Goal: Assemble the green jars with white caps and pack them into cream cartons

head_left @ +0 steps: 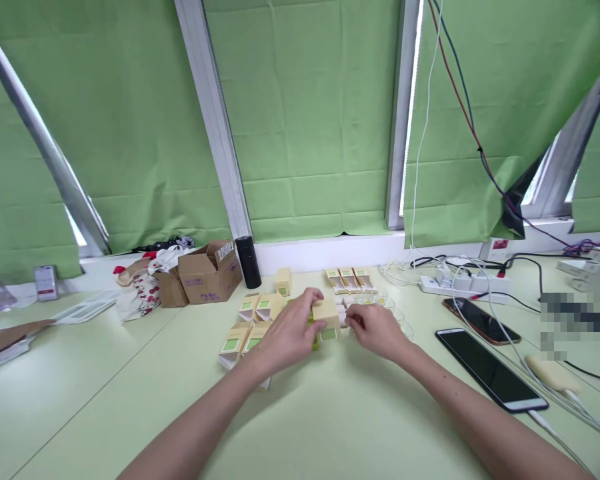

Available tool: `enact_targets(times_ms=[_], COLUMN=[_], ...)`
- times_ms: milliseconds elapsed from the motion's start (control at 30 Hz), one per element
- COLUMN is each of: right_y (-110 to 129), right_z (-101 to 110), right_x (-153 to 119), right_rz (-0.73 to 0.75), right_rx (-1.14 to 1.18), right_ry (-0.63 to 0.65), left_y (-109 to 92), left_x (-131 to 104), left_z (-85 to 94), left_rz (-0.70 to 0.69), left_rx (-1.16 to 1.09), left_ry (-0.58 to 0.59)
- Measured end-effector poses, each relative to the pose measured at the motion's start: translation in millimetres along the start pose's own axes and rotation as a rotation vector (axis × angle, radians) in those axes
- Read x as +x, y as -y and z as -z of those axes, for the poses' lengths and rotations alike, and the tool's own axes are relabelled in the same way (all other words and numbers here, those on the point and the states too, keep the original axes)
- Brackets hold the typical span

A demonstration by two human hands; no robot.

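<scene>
Left hand [293, 330] grips a small cream box [326, 312], thumb on the near side and fingers over the far side; probably held from the left so the right side is free for the other hand. Right hand [380, 328] is just right of the box, thumb and fingertips drawn together in a pinch; cannot tell if anything is between them. Both forearms reach in from the near edge and angle inward, wrists low over the table [350, 427], likely to steady close work. The box is at the middle of the table, pale cylinders [341, 303] just beyond the gap between box and right hand, apparently within easy reach. Clear round pieces [397, 307] lie beyond the right hand, too blurred to identify. Left of the left hand, a group of cream boxes [233, 339] sits close together, partly hidden by hand and forearm; grouping looks deliberate, maybe to save space. Farther out, three boxes [350, 280] stand in a tidy row, and a lone box [283, 280] is to their left. Far left: cardboard box [207, 277], black cylinder [248, 262]. Right: white phone [490, 367], dark phone [481, 321], power strip [465, 287], presumably kept aside for charging.
</scene>
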State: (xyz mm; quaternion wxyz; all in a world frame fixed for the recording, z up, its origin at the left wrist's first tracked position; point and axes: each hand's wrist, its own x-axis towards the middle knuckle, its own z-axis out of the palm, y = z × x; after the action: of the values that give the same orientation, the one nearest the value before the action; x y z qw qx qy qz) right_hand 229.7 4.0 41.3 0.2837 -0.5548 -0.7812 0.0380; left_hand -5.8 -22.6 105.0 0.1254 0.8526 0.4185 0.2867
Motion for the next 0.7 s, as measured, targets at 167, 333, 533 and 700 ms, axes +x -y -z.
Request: enact_targets(times_ms=[167,333,533,700], right_y=[-4,-5,-13,-7], right_z=[1,-14,-15,-15], right_x=[-1,-15,-25,-30], right_rz=[-0.046,0.118,0.51,0.6], right_rx=[0.04,0.087,0.184,0.189], right_ry=[-0.011,-0.089,-0.14,-0.077], left_y=[6,20,28,34], left_x=[-36,-45,-47,-49], left_z=[-36.5,-55.4,-58.8,-65.3], left_rz=[-0.029,-0.018,-0.025,-0.003], left_rx=[-0.032,-0.076,-0.249,-0.345], left_ry=[0.052,0.048,-0.094,-0.129])
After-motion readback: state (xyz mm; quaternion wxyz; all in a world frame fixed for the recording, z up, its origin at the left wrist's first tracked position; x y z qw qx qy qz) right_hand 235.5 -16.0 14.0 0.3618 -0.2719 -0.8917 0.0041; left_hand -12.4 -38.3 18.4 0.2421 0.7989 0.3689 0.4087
